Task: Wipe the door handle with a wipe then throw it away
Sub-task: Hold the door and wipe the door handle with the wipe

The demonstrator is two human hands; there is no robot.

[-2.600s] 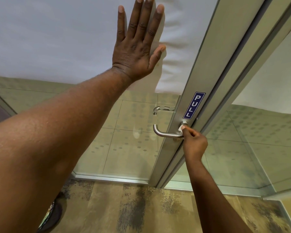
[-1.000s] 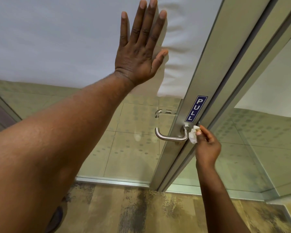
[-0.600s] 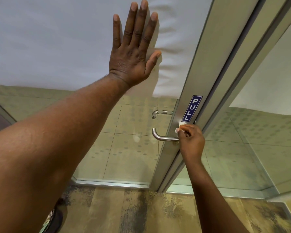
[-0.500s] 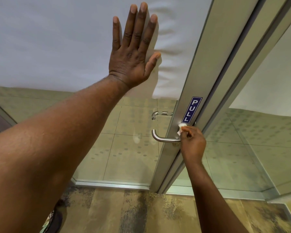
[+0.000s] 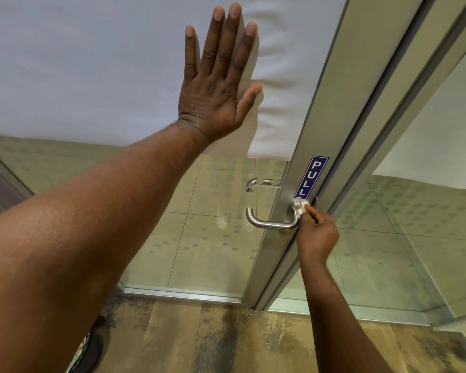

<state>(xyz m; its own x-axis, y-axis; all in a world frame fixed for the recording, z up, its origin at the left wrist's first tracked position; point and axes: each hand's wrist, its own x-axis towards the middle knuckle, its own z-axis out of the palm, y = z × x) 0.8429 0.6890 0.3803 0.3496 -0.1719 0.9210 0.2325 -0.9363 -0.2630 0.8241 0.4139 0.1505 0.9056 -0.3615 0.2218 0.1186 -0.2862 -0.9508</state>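
Observation:
A brushed-metal lever door handle (image 5: 269, 224) juts left from the door's metal stile, just under a blue PULL sticker (image 5: 310, 176). My right hand (image 5: 316, 235) pinches a small crumpled white wipe (image 5: 301, 208) and presses it against the handle's round base where it meets the stile. Most of the wipe is hidden by my fingers. My left hand (image 5: 218, 84) lies flat, fingers spread, on the frosted white film of the glass door, well above and left of the handle.
The metal door stile (image 5: 331, 109) and the adjoining frame (image 5: 404, 84) run diagonally from top right to the floor. A second handle (image 5: 258, 182) shows through the glass. Brown patterned floor (image 5: 226, 340) lies below. A dark shoe (image 5: 92, 348) shows at the bottom left.
My right hand and the wipe have shifted back and forth around the handle's base, now sitting on its right side. My left hand has stayed flat on the glass.

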